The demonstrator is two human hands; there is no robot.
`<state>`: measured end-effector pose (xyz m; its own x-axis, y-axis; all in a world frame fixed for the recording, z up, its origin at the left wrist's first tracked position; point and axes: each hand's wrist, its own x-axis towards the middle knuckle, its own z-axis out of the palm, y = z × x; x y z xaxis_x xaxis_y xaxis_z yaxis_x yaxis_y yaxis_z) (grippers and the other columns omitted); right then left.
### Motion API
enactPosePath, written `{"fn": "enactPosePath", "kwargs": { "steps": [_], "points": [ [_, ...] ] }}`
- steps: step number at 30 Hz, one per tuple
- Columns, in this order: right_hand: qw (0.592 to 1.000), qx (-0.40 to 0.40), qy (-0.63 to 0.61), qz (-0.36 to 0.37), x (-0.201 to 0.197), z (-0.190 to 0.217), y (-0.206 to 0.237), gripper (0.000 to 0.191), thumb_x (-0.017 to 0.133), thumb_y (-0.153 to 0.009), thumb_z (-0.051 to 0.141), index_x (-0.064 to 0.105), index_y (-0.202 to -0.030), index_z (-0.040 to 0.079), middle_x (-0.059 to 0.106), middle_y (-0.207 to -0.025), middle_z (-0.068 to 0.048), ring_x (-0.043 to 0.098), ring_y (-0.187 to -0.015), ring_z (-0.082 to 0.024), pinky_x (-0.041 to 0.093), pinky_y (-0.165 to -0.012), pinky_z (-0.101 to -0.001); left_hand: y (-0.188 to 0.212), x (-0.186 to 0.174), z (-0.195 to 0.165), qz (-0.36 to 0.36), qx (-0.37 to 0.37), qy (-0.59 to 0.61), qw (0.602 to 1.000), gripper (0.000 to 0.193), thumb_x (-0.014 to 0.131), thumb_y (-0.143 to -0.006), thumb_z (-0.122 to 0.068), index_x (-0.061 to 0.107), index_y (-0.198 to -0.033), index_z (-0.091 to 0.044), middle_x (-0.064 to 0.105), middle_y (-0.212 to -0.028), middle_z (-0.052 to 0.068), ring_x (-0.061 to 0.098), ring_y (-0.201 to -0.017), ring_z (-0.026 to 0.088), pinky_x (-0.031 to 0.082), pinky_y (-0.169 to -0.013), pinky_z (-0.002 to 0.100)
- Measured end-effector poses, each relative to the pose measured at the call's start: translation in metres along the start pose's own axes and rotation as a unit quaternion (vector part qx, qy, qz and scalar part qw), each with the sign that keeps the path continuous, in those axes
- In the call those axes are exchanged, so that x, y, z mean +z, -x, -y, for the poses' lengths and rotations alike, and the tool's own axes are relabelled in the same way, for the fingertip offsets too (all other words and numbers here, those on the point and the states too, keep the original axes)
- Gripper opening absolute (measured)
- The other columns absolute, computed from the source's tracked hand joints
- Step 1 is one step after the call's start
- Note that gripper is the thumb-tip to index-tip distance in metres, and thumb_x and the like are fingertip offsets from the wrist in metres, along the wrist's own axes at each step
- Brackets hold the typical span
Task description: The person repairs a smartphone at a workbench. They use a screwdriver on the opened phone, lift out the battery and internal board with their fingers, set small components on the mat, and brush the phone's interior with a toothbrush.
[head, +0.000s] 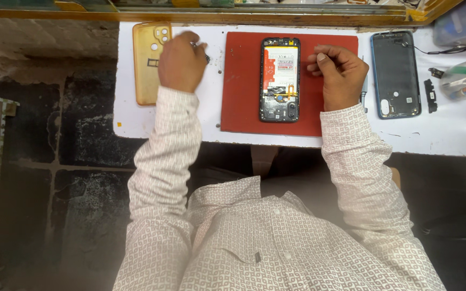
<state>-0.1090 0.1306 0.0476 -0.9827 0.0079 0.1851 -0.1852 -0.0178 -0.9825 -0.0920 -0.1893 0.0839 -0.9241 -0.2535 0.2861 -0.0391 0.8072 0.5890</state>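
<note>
One opened black smartphone (280, 79) lies centred on one red rectangular mat (241, 102), free margins all round.
Left hand (180, 62), at 9 o'clock, fingers clamped on a thin dark tool (206, 55); right hand (341, 75), at 3 o'clock, fingers curled together.

The worktop (211, 116) is white; on it lies a brick-red mat (241, 91), plain and unpatterned; the opened phone (280, 79) on the mat is black-framed, its inside white and red with a yellow-orange strip; at the worktop's left edge a translucent amber-yellow case (145, 75); toward the right edge a back cover (395, 74) — blue rim, dark grey inside; both sleeves (163, 156) are white with a small grey geometric print; the floor (82, 134) is dark, mottled black tile.
</note>
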Motion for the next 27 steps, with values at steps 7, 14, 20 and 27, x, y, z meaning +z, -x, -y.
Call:
{"fn": "enactPosePath", "kwargs": {
  "steps": [7,14,20,27],
  "points": [
    [0.961,-0.112,0.245,-0.065,0.007,0.001,0.006,0.008,0.072,-0.1,-0.001,0.077,-0.105,-0.004,0.074,-0.092,-0.012,0.062,-0.071,-0.015,0.05,-0.061,-0.0275,0.076,0.006,-0.044,0.1,0.026,0.083,0.991,0.052,0.08,-0.087,-0.038,0.068,-0.116,0.003,0.069,-0.092,0.019,0.068,-0.079,0.032,0.055,-0.07,0.043],
    [0.901,-0.182,0.391,-0.034,-0.009,0.009,0.015,0.012,0.075,-0.099,0.002,0.074,-0.109,-0.005,0.071,-0.1,-0.018,0.069,-0.077,-0.025,0.056,-0.069,-0.0348,0.13,0.042,-0.107,0.04,0.066,-0.038,0.996,0.131,0.08,-0.062,-0.078,0.036,-0.145,0.012,0.049,-0.123,0.028,0.052,-0.104,0.042,0.042,-0.092,0.06],
    [0.914,-0.151,0.375,-0.017,-0.014,0.037,0.027,0.026,0.074,-0.095,0.0,0.069,-0.12,-0.006,0.07,-0.109,-0.021,0.069,-0.073,-0.023,0.055,-0.065,-0.0336,0.131,0.064,-0.103,0.014,0.101,-0.057,0.993,0.116,0.085,-0.068,-0.063,0.035,-0.147,0.007,0.044,-0.132,0.029,0.044,-0.119,0.044,0.033,-0.107,0.065],
    [0.924,-0.134,0.357,-0.025,-0.032,0.044,0.051,0.023,0.073,-0.096,-0.003,0.07,-0.119,-0.005,0.07,-0.108,-0.019,0.069,-0.079,-0.023,0.054,-0.066,-0.0304,0.109,0.04,-0.05,0.152,0.181,0.084,0.968,0.098,0.094,-0.064,-0.021,0.042,-0.145,-0.004,0.045,-0.142,0.027,0.043,-0.132,0.046,0.038,-0.112,0.054]
  ]
}}
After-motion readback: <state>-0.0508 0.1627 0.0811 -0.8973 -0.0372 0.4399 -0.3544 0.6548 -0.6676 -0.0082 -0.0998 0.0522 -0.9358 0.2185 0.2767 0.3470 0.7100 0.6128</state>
